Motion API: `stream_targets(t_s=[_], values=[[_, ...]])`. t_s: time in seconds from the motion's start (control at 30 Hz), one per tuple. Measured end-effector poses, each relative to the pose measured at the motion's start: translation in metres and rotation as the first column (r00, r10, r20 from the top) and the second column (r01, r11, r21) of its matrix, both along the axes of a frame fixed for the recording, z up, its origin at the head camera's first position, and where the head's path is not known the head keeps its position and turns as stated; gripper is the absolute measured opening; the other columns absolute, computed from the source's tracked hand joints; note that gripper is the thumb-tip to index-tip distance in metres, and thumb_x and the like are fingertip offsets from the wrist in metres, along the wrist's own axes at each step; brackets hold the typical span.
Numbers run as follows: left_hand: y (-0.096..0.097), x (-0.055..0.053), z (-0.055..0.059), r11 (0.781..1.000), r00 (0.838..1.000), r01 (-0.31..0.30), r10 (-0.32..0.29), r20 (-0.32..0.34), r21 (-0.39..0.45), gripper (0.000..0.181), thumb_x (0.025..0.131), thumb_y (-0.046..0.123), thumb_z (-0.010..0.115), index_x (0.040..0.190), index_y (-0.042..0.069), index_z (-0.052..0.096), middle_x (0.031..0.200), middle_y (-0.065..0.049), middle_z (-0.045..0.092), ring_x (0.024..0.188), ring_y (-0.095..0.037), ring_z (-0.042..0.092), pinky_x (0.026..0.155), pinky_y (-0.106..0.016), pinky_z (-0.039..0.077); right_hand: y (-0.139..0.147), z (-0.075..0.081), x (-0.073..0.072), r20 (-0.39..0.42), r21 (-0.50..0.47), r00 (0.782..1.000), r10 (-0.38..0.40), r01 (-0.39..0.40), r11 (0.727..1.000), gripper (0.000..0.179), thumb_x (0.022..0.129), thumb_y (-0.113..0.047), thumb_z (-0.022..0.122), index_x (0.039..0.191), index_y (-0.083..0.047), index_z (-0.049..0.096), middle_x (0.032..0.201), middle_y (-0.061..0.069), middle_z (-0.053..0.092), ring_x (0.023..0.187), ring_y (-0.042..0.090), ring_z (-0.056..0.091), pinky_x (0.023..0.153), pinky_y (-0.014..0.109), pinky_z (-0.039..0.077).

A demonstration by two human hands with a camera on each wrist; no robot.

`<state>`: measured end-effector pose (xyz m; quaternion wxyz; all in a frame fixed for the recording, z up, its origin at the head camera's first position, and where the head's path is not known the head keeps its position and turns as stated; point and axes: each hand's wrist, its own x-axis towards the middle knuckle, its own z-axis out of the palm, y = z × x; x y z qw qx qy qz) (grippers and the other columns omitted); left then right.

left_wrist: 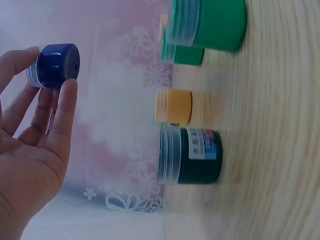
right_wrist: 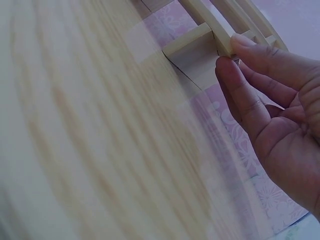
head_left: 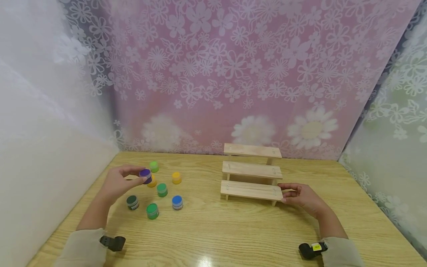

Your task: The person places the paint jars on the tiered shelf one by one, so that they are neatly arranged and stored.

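Note:
A small purple-blue paint jar (head_left: 145, 175) is pinched between the thumb and fingers of my left hand (head_left: 116, 183). The left wrist view shows this jar (left_wrist: 57, 65) held up off the table, its clear lid toward the thumb side. My right hand (head_left: 305, 198) pinches the right end of the lowest step of a three-tier wooden stand (head_left: 251, 190). In the right wrist view, thumb and fingertips of that hand (right_wrist: 285, 105) hold the board's edge (right_wrist: 212, 30). Behind the held jar, a yellow-orange jar (head_left: 152, 181) is partly hidden.
Around the left hand stand a light green jar (head_left: 154, 166), an orange jar (head_left: 176, 178), green jars (head_left: 162, 190) (head_left: 152, 211), a dark green jar (head_left: 132, 202) and a blue jar (head_left: 177, 202). The wood-grain table (head_left: 213, 230) meets a pink floral curtain (head_left: 207, 74) at the back.

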<state>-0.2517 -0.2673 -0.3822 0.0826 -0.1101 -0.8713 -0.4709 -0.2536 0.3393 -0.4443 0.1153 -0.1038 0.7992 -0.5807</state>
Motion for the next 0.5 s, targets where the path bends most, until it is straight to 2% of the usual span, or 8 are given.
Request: stream_targets(t_s=[0.23,0.5], values=[[0.012,-0.003,-0.002,0.999,1.000,0.019,-0.018,-0.014,0.038,0.043,0.085,0.030,0.078,0.119,0.004,0.069,0.113,-0.010,0.064,0.103,-0.024,0.059,0.080,-0.028,0.055,-0.001,0.001,0.000,0.008,-0.006,1.000,0.000,0.000,1.000,0.068,0.085,-0.011,0.076,0.140,0.011,0.043,0.119,0.015,0.061,0.096,0.014,0.065,0.081,0.029,0.056],[0.030,-0.005,-0.003,0.995,0.999,0.054,-0.053,-0.007,0.088,0.042,0.084,0.027,0.079,0.117,0.002,0.070,0.115,-0.012,0.063,0.102,-0.022,0.058,0.078,-0.027,0.056,-0.001,0.001,0.000,0.006,0.000,1.000,0.004,-0.004,1.000,0.069,0.086,-0.012,0.076,0.141,0.012,0.042,0.118,0.015,0.061,0.096,0.015,0.065,0.081,0.029,0.056]])
